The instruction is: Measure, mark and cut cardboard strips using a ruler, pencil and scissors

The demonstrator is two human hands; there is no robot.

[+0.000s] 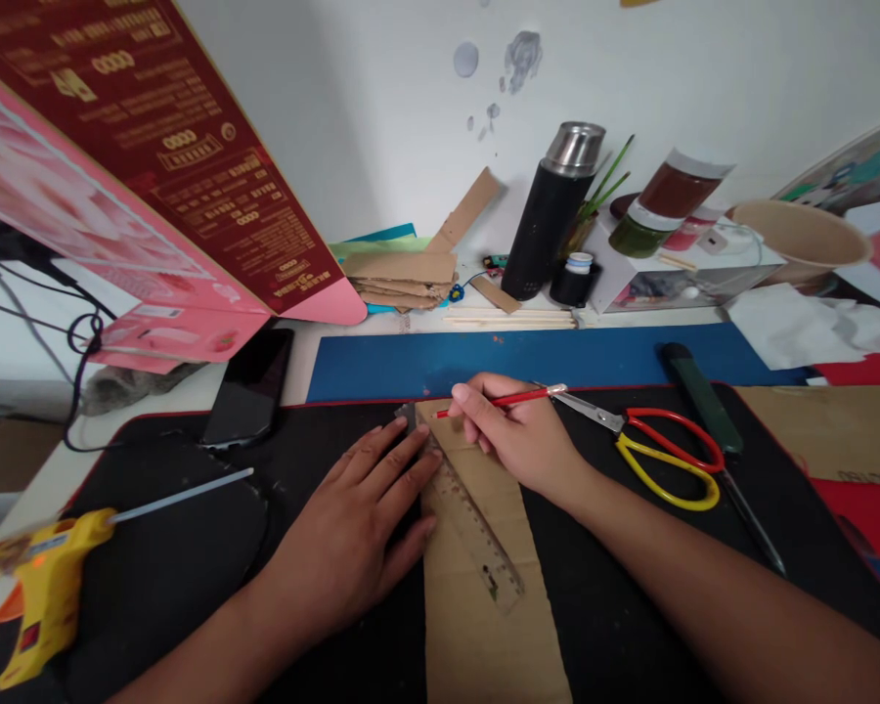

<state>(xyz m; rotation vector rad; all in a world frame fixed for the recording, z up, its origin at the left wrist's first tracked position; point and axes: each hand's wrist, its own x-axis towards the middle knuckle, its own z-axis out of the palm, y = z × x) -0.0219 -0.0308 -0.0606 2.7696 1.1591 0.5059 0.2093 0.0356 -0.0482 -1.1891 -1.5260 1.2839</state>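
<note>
A strip of brown cardboard (455, 626) lies lengthwise on the black mat, with a clear plastic ruler (476, 523) resting slantwise across it. My left hand (371, 504) is spread flat, its fingertips pressing the ruler's far end against the cardboard. In my right hand (509, 430) a red pencil (509, 396) is pinched, its tip low over the cardboard close beside the ruler's upper edge. Right of that hand lie scissors (671, 460) with one red and one yellow handle, and a green-handled tool (704, 401) with a thin metal shaft.
A yellow glue gun (51, 587) lies at the left, a phone (249, 386) behind it. The pink box (191, 254) leans at the back left. A black thermos (550, 215), cardboard scraps (400, 274) and paint jars (664, 200) stand along the wall. Another cardboard piece (836, 430) is at the right.
</note>
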